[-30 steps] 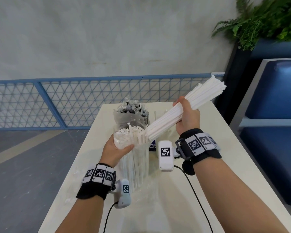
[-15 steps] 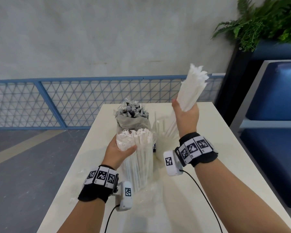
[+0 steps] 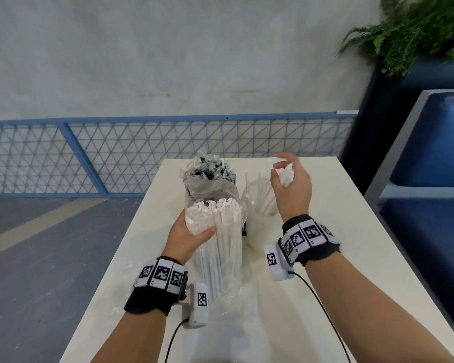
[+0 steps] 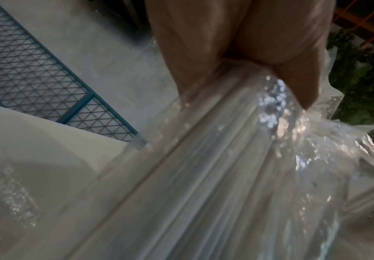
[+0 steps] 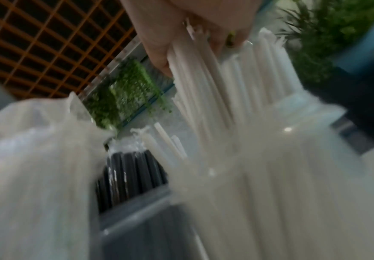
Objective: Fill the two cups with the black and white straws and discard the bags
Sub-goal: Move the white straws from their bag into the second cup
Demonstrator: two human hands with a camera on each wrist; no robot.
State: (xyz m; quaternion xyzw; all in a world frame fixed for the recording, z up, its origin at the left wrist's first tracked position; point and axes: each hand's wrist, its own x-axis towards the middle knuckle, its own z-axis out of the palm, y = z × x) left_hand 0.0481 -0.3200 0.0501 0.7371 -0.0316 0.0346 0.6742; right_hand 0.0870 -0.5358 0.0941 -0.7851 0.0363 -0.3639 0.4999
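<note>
My left hand (image 3: 194, 233) grips the top of a clear bag of white straws (image 3: 220, 247) that stands upright on the table; in the left wrist view the fingers (image 4: 237, 44) curl round the bag (image 4: 226, 176). My right hand (image 3: 283, 167) holds a bundle of white straws (image 3: 286, 178) whose lower ends stand in the white cup (image 3: 258, 231). The right wrist view shows thumb and fingers round the bundle (image 5: 195, 73). Behind the white bag stands a crumpled bag of black straws (image 3: 210, 176), with the black straws (image 5: 132, 172) also seen there.
The cream table (image 3: 338, 258) has edges close on both sides. Loose clear plastic (image 3: 236, 305) lies near its front. A blue mesh fence (image 3: 116, 155) runs behind, with a plant (image 3: 417, 30) and a blue bench (image 3: 435, 153) on the right.
My right hand swung the white bundle from slanted to upright, then lowered it into the white cup. The left hand stayed on the bag.
</note>
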